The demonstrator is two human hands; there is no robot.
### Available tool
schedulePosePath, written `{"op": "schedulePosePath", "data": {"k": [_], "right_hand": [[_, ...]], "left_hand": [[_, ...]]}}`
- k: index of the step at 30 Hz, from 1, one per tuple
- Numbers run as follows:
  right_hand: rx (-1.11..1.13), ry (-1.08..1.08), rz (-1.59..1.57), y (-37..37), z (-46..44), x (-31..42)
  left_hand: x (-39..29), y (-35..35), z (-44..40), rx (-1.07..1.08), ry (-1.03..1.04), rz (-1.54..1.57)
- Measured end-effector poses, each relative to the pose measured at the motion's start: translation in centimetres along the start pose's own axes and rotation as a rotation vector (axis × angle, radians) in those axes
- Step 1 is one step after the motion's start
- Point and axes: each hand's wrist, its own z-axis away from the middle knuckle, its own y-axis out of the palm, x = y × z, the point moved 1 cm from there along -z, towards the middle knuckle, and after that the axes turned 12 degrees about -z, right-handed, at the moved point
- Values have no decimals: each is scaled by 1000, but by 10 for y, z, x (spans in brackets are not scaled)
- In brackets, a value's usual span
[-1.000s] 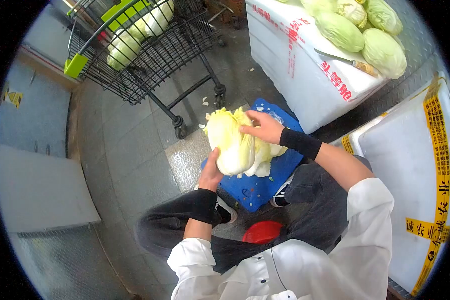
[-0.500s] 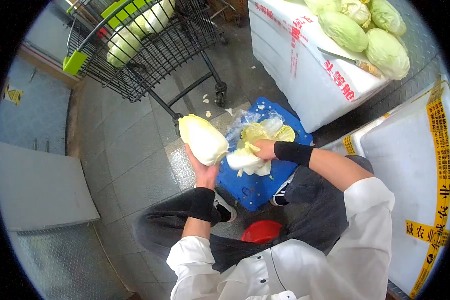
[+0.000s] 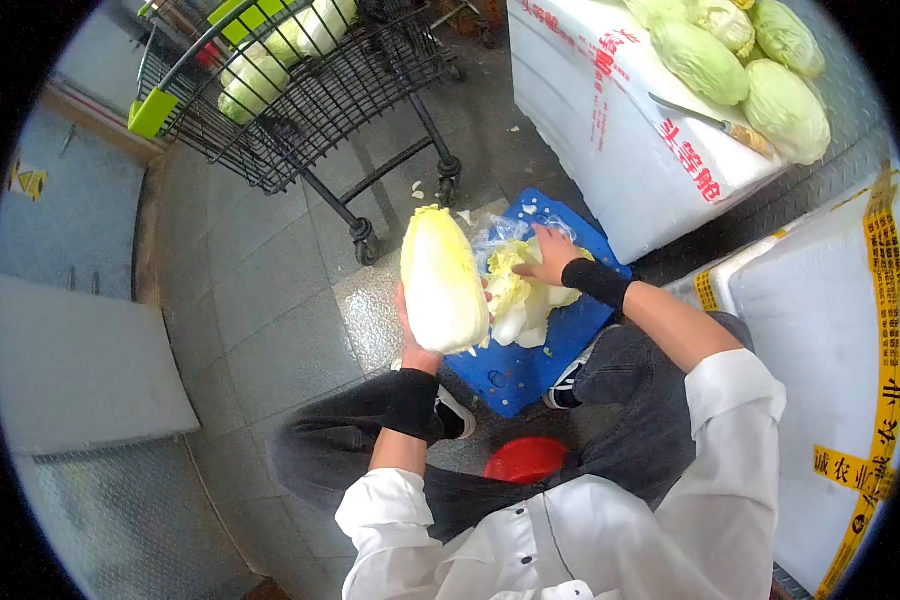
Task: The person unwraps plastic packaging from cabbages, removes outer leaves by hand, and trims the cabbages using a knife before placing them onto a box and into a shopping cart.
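Note:
A peeled napa cabbage [image 3: 444, 285], white with a yellow leafy top, is upright in my left hand [image 3: 417, 350], which grips it from below and the left side. My right hand [image 3: 550, 256] is spread over loose cabbage leaves [image 3: 520, 305] to the right of it, fingers apart and holding nothing I can see. The leaves lie piled on a blue plastic board [image 3: 495, 378] between my feet, with crumpled clear plastic film [image 3: 494, 232] at the pile's far side.
A black wire shopping cart [image 3: 300, 130] with napa cabbages [image 3: 255, 88] stands ahead left. On a white foam box [image 3: 590, 130] at the right lie several green cabbages [image 3: 698, 62] and a knife [image 3: 705, 115]. A red bowl-like thing [image 3: 526, 460] sits near my legs. Another taped white box [image 3: 820, 300] is beside me.
My left hand has brought the napa cabbage right and turned it more upright. My right hand has let go of a white-based leaf, which now lies on the pile, and opened farther forward.

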Motion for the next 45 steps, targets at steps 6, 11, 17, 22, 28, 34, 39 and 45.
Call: {"op": "schedulePosePath", "data": {"k": [6,11,17,22,28,34,39,45], "right_hand": [[384,20,-1111,-48,14,93],[338,-261,-942,-38,26,93],[195,-251,-892,-49,28,90],[46,-189,-621,-46,26,89],[0,-200,-593,-49,35,95],[-104,-254,-521,-57,32,98],[-365,-461,-236,-56,38,98],[-305,-325,-239,-62,30,85]], "left_hand": [[14,11,4,43,-162,-71],[30,-21,-2,-216,-87,-219],[9,15,-10,-381,-3,-606],[5,10,-7,-286,1,-864],[12,8,-9,-326,39,-824],[8,13,-8,-378,85,-746],[5,21,-15,-377,136,-988],[11,23,-15,-479,223,-1067]]}}
